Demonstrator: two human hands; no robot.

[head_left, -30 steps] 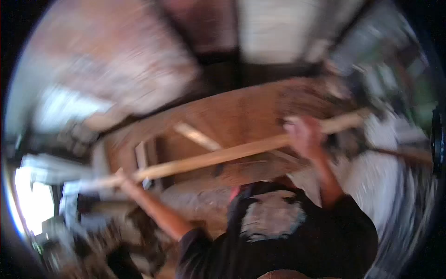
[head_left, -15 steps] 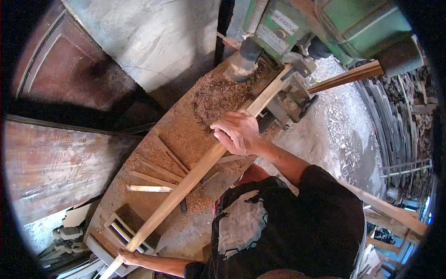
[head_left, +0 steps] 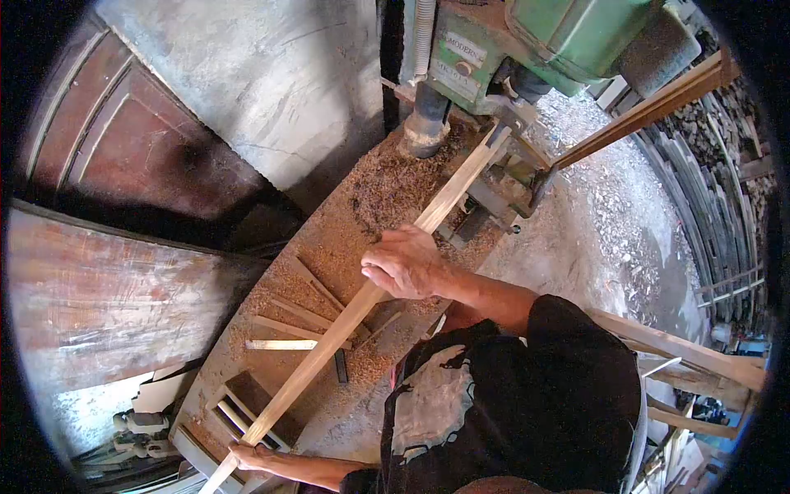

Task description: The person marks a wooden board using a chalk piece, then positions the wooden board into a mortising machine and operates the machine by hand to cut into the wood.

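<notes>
A long wooden board (head_left: 329,346) runs diagonally across a sawdust-covered bench (head_left: 317,230). Near the board's middle, my right hand (head_left: 403,262) is wrapped over it from above. Lower down, close to the near end, my left hand (head_left: 251,455) grips the same board. The far end lies beside the clamp parts of a green machine (head_left: 461,58). A dark cylinder (head_left: 427,119) of the machine stands beside a heap of wood shavings (head_left: 387,185).
Thin wooden strips (head_left: 300,313) and a small wooden frame (head_left: 239,412) lie on the bench. A brown beam (head_left: 642,111) slants behind the machine. Large panels (head_left: 107,296) lean at the left. Stacked slats (head_left: 699,198) line the right.
The view has steadied and shifted from the blurred earlier frame. The board now slants more steeply, its far end at the machine. Both hands have stayed on it.
</notes>
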